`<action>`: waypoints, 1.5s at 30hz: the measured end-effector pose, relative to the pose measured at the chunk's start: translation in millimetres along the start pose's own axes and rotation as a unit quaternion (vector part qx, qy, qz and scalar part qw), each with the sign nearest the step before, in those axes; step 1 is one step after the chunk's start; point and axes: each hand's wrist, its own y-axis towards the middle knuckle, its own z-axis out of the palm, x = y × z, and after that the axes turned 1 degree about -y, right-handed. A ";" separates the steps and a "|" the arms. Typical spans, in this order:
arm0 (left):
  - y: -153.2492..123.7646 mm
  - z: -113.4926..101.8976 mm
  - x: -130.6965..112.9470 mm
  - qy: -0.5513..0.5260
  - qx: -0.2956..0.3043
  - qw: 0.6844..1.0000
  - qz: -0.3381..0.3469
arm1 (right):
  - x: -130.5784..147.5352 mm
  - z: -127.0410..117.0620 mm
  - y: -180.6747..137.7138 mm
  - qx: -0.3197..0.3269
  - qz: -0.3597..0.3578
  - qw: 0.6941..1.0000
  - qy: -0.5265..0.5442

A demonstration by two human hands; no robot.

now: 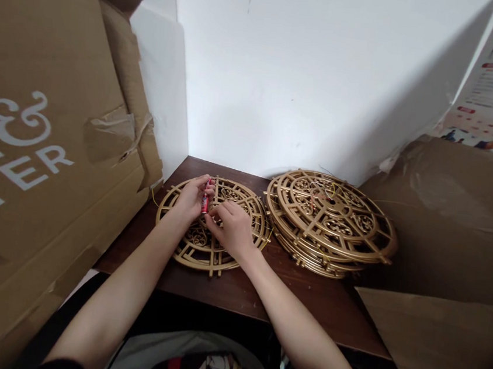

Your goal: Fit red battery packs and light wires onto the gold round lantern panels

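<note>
My left hand (193,198) is closed around a small red cylinder with printed lettering, which looks like a battery (206,196); it is held upright over a round gold openwork clock frame (211,266). Right beside it, my right hand (232,227) has its thumb and fingers drawn together near the battery's lower end. Whatever lies between those fingertips is hidden or too small to name. The gold frame lies flat beneath both hands, with scrollwork and crossing bars showing around them.
A stack of similar gold frames (311,235) stands to the right, thin yellow wires on it. Everything rests on a dark brown tabletop (234,298). A large printed cardboard box (64,71) walls the left, brown cardboard (454,218) the right, and a white wall (283,83) the back.
</note>
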 end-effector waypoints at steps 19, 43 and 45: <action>6.0 -8.8 6.9 0.141 0.093 0.981 0.092 | -6.1 6.6 -1.1 0.060 -0.036 0.998 -0.001; 5.6 -8.6 5.8 0.141 0.076 0.982 0.099 | -5.8 5.4 -1.1 0.066 -0.038 0.997 0.006; 4.6 -7.8 5.6 0.140 0.073 0.982 0.099 | -5.7 4.9 -1.0 0.063 -0.039 0.997 0.001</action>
